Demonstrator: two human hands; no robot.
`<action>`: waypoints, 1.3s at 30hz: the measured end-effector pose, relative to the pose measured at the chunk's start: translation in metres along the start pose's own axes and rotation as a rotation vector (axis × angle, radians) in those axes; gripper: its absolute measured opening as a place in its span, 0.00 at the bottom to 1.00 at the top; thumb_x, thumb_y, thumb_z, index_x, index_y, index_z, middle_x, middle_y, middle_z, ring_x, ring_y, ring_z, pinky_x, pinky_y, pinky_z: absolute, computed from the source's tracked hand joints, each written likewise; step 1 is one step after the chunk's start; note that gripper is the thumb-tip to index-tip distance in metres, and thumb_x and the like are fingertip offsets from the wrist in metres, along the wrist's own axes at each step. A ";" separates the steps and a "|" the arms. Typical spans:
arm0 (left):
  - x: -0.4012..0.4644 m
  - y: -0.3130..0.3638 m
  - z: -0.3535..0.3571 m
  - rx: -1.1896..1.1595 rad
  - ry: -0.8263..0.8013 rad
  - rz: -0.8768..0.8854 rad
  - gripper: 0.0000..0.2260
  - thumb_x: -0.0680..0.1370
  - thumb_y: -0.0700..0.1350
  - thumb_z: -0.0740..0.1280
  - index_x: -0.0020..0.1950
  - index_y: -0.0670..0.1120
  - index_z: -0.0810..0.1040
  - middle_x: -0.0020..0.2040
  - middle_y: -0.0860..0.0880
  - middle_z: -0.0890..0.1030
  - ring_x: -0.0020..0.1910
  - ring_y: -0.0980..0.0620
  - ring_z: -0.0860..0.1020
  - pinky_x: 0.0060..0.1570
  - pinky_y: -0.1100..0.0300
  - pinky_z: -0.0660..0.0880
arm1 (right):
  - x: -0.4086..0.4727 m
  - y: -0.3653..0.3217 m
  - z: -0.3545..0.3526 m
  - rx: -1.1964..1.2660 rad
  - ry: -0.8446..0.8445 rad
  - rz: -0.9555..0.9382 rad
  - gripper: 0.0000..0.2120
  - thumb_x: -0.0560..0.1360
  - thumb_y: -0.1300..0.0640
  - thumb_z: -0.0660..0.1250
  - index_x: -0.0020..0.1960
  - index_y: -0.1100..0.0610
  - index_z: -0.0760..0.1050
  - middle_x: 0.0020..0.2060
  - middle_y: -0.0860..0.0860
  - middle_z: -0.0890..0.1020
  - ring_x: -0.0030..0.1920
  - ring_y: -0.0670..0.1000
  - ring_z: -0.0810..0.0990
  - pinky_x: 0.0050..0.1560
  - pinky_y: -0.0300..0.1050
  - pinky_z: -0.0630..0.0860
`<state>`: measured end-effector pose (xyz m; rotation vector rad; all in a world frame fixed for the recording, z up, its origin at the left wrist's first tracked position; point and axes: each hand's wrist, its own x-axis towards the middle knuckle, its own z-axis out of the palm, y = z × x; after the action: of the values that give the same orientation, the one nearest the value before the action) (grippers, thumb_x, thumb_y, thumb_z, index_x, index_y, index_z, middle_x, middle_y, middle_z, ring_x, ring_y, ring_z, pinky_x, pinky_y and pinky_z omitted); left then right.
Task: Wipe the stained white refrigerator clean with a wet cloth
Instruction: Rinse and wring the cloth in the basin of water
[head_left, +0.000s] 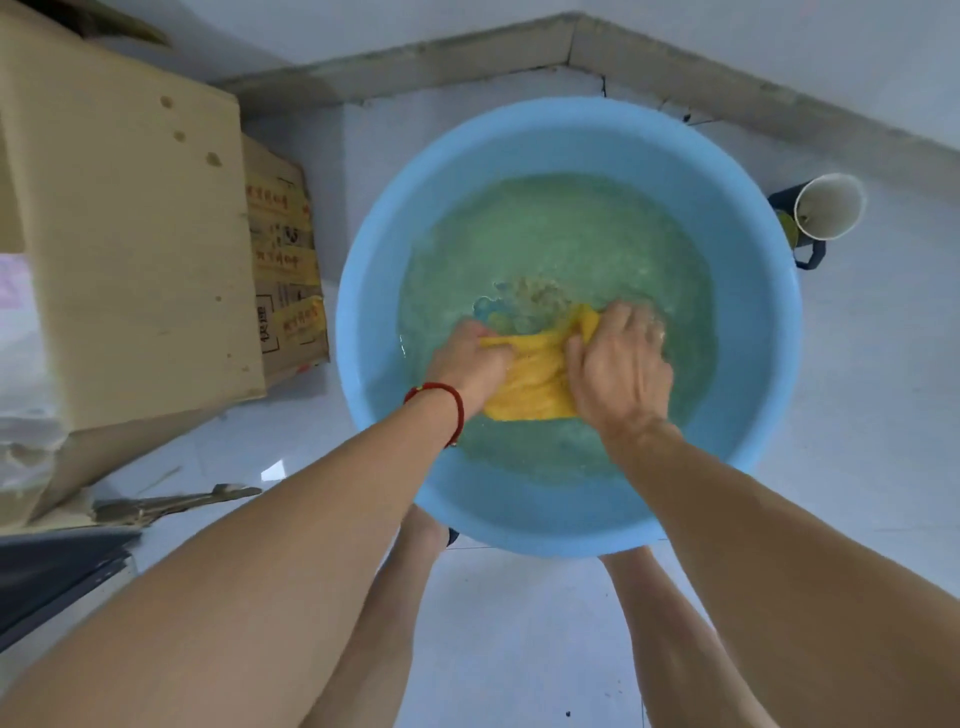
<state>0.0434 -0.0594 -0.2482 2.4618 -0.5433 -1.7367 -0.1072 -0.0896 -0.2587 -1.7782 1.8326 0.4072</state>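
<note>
At frame center, our left hand (470, 358) and right hand (615, 364) both clench the yellow cloth (530, 382), bunched between them and partly dipped in water. The water fills a blue basin (753, 249) on the floor. A red cord (447, 402) circles the left wrist. Cardboard boxes (130, 234) stand at upper left (tape printed); a cup (826, 208) sits at right.
</note>
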 end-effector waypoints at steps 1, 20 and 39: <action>0.006 -0.002 0.001 -0.023 0.065 -0.056 0.14 0.82 0.53 0.60 0.63 0.48 0.75 0.61 0.42 0.80 0.59 0.41 0.79 0.59 0.45 0.78 | -0.004 -0.002 0.004 0.052 0.063 0.053 0.25 0.79 0.46 0.60 0.67 0.63 0.68 0.64 0.64 0.72 0.66 0.66 0.72 0.61 0.61 0.73; -0.016 0.013 0.022 0.005 0.300 0.241 0.10 0.83 0.48 0.61 0.53 0.45 0.79 0.43 0.46 0.80 0.47 0.41 0.79 0.43 0.56 0.71 | 0.019 -0.013 -0.010 0.028 -0.034 -0.060 0.28 0.84 0.37 0.52 0.69 0.59 0.70 0.67 0.65 0.76 0.67 0.68 0.75 0.60 0.63 0.75; -0.005 0.015 0.032 -0.173 0.223 0.110 0.15 0.84 0.51 0.56 0.41 0.47 0.73 0.43 0.41 0.82 0.47 0.37 0.83 0.46 0.41 0.82 | 0.029 -0.043 -0.021 0.356 -0.123 0.000 0.25 0.82 0.37 0.59 0.59 0.58 0.78 0.55 0.64 0.82 0.57 0.68 0.79 0.57 0.55 0.75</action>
<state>0.0085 -0.0669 -0.2508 2.4121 -0.4741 -1.3844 -0.0681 -0.1291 -0.2518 -1.4783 1.6971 0.1712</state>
